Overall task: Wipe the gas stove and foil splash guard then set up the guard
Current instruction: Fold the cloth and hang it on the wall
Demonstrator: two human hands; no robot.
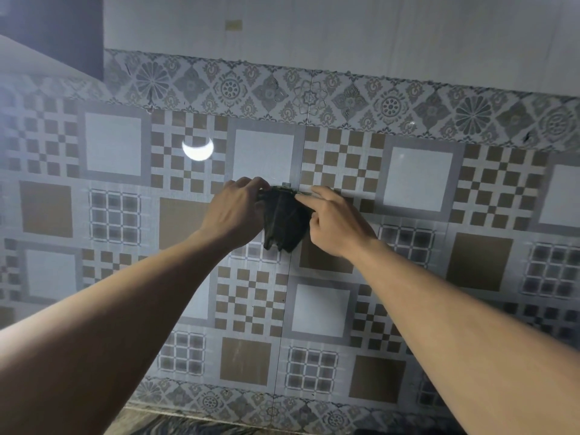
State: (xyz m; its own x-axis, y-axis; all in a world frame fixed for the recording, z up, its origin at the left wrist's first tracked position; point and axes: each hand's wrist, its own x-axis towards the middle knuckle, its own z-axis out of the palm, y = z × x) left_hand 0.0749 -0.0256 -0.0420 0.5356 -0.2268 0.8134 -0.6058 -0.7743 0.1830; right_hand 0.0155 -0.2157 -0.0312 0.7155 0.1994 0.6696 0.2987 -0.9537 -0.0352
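Hanging between both hands (284,208), dark cloth (284,224) against tiled wall (417,180).

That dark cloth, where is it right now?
In the head view the dark cloth hangs against the tiled wall near the middle, pinched at its top edge between the left hand and right hand.

No readable text, labels, brands or numbers anywhere in view. Patterned wall tiles (417,180) carry only geometric and floral motifs. Small tan patch (233,25) on the upper wall is blank. Dark cloth (284,224) shows no print.
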